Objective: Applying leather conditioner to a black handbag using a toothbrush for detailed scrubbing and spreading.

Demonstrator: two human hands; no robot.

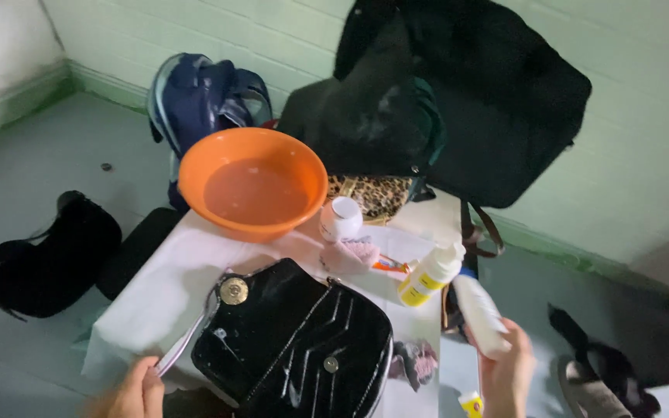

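A glossy black quilted handbag (292, 344) with a round gold clasp lies on a small table under a white cloth (160, 282). My left hand (137, 395) at the bottom left holds a thin pale stick-like tool (189, 334) that reaches up to the bag's left edge. At the bottom right, my right hand (507, 375) grips a white bottle (478, 312) tilted up and to the left. A white bottle with a yellow label (430, 274) stands tilted just beside it.
An orange basin (252, 183) of water sits at the table's far side, with a small white jar (341, 218) and a pink brush (359, 254) near it. Black bags (497, 93) lean on the wall behind. A blue backpack (199, 97) and a black bag (48, 259) lie on the floor.
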